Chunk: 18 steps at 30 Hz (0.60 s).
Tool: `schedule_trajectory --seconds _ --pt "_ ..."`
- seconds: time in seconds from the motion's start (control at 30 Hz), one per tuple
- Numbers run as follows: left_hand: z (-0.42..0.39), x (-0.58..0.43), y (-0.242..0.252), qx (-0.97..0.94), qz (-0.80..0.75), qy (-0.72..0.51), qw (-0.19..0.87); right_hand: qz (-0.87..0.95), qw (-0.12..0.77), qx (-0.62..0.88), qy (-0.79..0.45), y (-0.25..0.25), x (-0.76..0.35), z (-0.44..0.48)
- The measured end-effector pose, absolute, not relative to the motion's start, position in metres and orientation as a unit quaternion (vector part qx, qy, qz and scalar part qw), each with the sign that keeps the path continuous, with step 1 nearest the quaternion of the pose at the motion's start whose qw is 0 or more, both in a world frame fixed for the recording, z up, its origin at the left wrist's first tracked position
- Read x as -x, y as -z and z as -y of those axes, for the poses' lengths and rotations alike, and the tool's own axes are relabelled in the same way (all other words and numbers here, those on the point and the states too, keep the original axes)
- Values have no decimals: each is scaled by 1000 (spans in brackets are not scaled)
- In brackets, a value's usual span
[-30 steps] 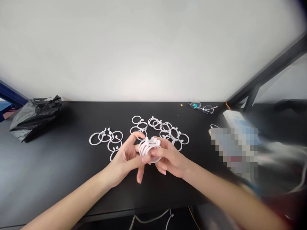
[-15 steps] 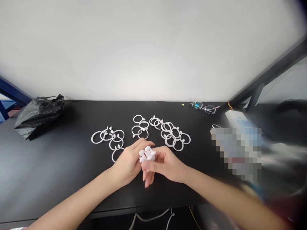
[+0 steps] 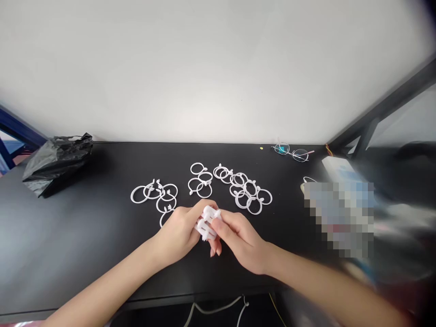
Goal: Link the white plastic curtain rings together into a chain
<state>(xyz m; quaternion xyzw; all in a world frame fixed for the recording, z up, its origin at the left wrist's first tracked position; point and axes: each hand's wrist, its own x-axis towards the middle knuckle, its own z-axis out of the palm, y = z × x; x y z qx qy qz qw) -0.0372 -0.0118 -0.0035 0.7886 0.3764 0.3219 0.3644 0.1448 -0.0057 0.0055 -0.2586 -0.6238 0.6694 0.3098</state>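
My left hand [image 3: 179,231] and my right hand [image 3: 240,238] meet above the near middle of a black table [image 3: 85,236]. Together they grip a stack of white plastic rings [image 3: 207,221], held on edge between the fingers of both hands. Just beyond the hands, loose white rings lie flat on the table in three groups: a left group [image 3: 155,195], a small middle group [image 3: 199,181] and a larger right group [image 3: 243,190]. One ring [image 3: 164,219] is partly hidden behind my left hand.
A crumpled black plastic bag [image 3: 56,161] sits at the far left. A pair of glasses [image 3: 293,153] lies by the back wall at the right. A blurred-out object [image 3: 340,213] and a white box [image 3: 335,165] occupy the right side. Cables hang below the front edge.
My hands have closed around the ring stack and drawn it slightly toward me. The left fingers, spread a second ago, are now curled on the stack, which has turned on edge.
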Motion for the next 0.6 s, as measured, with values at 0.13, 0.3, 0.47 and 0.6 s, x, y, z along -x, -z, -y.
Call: schedule_trajectory --seconds 0.13,0.3,0.47,0.6 --pt "22 31 3 -778 -335 -379 374 703 302 214 -607 -10 -151 10" --pt "31 27 4 -763 -318 -408 388 755 314 148 -557 -16 -156 10" --pt "32 29 -6 -687 -373 -397 481 720 329 160 -590 -17 -155 12" --pt "28 33 -8 -661 -379 -374 528 664 314 176 -656 -15 -152 11"
